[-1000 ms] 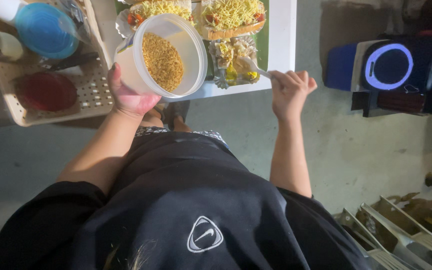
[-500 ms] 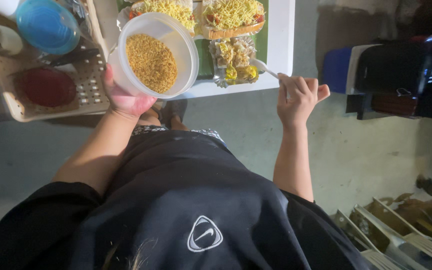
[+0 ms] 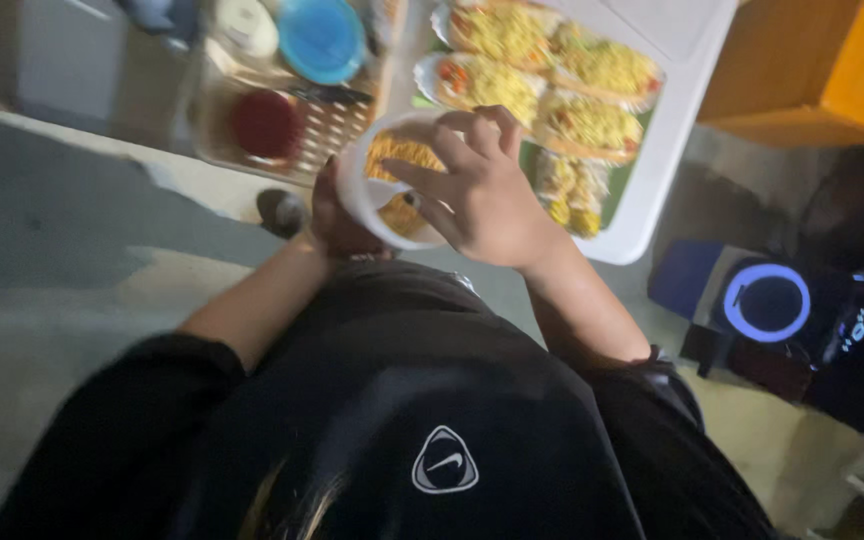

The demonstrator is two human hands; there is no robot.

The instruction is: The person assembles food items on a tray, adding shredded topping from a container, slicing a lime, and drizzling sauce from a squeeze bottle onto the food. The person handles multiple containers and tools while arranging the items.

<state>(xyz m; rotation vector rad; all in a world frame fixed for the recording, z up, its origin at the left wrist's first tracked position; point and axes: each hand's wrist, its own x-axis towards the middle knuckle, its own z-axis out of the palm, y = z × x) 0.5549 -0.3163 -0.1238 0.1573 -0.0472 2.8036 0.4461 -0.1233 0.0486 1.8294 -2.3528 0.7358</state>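
A round white plastic tub of fine yellow-orange crispy strands is tilted, held off the near edge of the white worktop, its mouth partly covered.

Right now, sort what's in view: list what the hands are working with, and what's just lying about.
In use:
left hand holding the white tub of yellow crispy strands
right hand reaching into it
topped food portions on the white tray

Lying about:
blue lid
red-filled container
basket
ring-lit device
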